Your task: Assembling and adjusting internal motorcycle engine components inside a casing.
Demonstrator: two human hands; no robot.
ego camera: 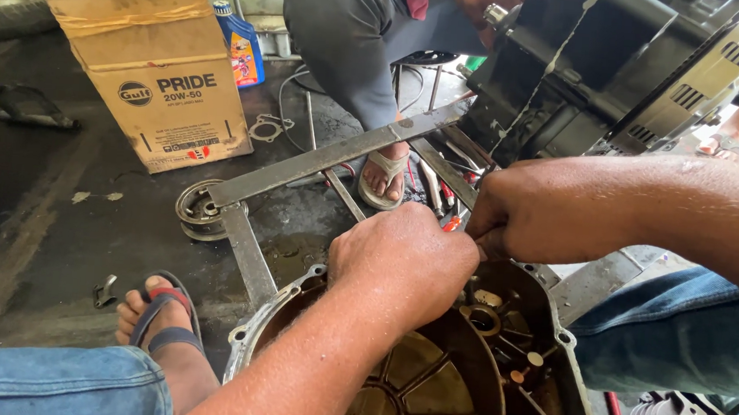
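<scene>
My left hand (pixel 401 257) is curled into a fist over the top edge of an open, oily engine case (pixel 426 385) that lies between my knees. My right hand (pixel 525 210) is closed beside it, knuckle to knuckle, gripping something small; a red-orange handle tip (pixel 452 224) shows just between the two hands. What each fist holds is mostly hidden. Inside the case I see a round ribbed plate and several shafts and bearing holes (pixel 487 320).
A metal angle-iron frame (pixel 321 156) crosses the stained floor. A cardboard box (pixel 150 53) and a blue oil bottle (pixel 242 47) stand at the back. Another person (pixel 356 33) sits opposite beside a black engine (pixel 622 69). A round metal part (pixel 199 209) and my sandalled foot (pixel 162 323) lie at left.
</scene>
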